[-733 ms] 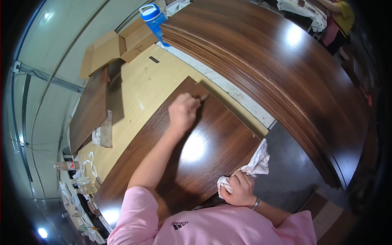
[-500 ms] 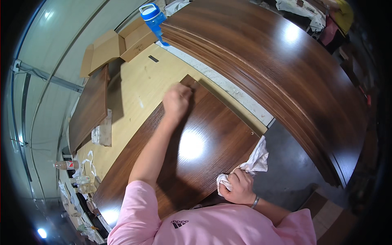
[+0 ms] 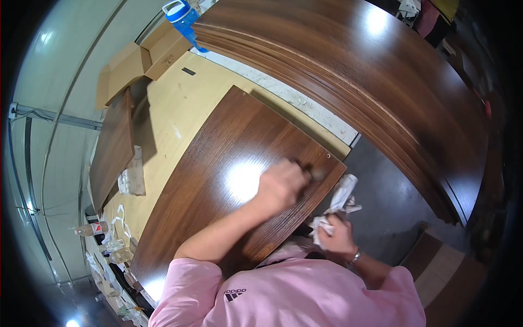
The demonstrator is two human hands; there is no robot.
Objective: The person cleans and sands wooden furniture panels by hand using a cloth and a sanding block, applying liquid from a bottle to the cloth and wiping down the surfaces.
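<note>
A dark brown wood-grain panel (image 3: pixel 218 133) lies flat before me, with a small hole near each of its two far corners. My left hand (image 3: pixel 283 184) is closed in a fist over the panel's right part, smeared by motion. What its fingers hold, if anything, is hidden. At the panel's near right edge, my right hand (image 3: pixel 339 237) grips a crumpled white rag (image 3: pixel 344 195). The rag's loose end sticks up beside the panel's right corner.
The pale worktable (image 3: pixel 169 117) extends under the panel. Beyond it rises a stack of brown boards (image 3: pixel 348 60). A blue jug (image 3: pixel 182 22), an open cardboard box (image 3: pixel 122 76) and a raised brown board (image 3: pixel 113 150) stand to the left, with bottles (image 3: pixel 91 229) nearer me.
My left hand has swept from the panel's far left corner toward its right edge. My right hand has moved right and slightly up with the rag. The whole view has shifted a little.
</note>
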